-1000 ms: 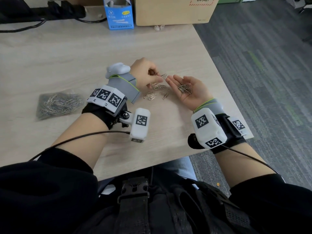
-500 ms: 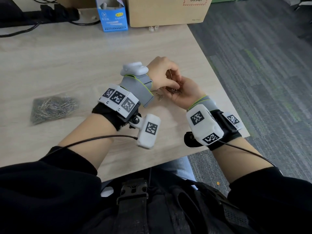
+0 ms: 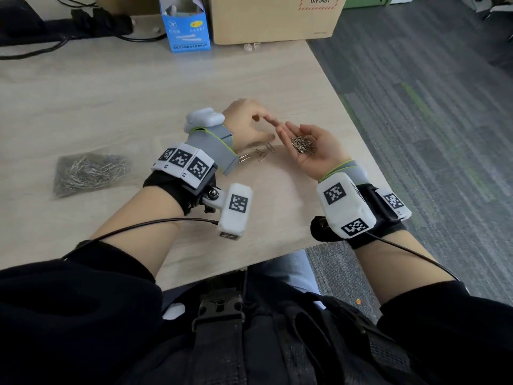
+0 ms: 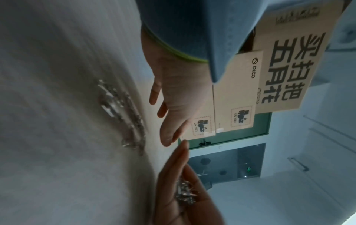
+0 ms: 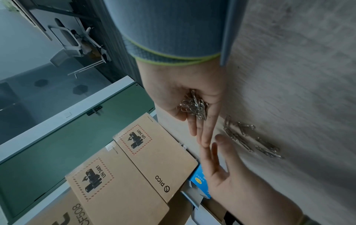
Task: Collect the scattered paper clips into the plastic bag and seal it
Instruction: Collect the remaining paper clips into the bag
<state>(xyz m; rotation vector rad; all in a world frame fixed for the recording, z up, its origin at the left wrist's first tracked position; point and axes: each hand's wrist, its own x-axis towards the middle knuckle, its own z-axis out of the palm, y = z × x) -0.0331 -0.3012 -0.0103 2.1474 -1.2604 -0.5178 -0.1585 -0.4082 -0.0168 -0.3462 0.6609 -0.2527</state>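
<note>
— On the counter [image 3: 116,87], near its right edge: a few paper clips [image 3: 256,154] loose, just beside both hands. Right hand [image 3: 315,151] cupped palm-up, cradling a heap of clips [image 3: 303,144], fingers relaxed. Left hand [image 3: 248,125] released, fingers spread, holding nothing.

— Risk?

— Likely spilling off the tilted palm on the way to the plastic bag [image 3: 88,173], well apart at left. Could also flick loose clips over the near edge onto the floor [image 3: 416,112].

— Room?

— Bare wood between hands and bag; boxes [image 3: 266,20] far back.
</note>
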